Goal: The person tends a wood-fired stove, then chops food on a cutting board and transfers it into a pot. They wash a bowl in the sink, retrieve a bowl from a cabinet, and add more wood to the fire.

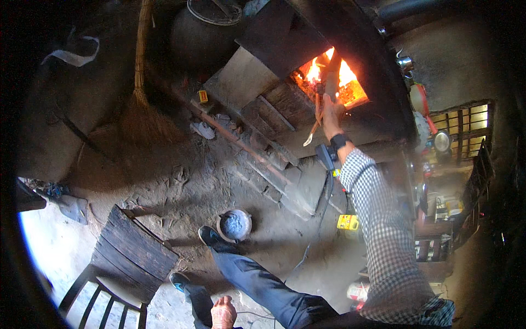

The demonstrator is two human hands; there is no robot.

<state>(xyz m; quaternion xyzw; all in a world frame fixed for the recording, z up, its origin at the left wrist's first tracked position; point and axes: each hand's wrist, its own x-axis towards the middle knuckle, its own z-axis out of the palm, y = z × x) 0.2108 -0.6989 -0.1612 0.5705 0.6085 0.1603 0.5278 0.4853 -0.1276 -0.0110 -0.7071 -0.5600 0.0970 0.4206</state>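
Note:
My right hand (pixel 332 113) reaches to the mouth of a brick stove and is closed around a piece of firewood (pixel 332 74). The far end of that wood stands among the flames (pixel 349 78). A thinner split stick (pixel 315 127) slants out of the opening just beside my fingers. A dark band circles my right wrist, below a checked sleeve. My left hand (pixel 223 312) is low in the view, by my left leg, its back towards me. Its fingers are mostly hidden, so whether it holds anything is unclear.
A round bowl of grey ash (pixel 235 225) sits by my foot. Left of my legs stands a wooden chair (pixel 133 246). A straw broom (pixel 141 103) leans further back. A matchbox (pixel 203 96) lies on the stove ledge. A cable (pixel 322 222) crosses the floor near a yellow jug (pixel 348 222).

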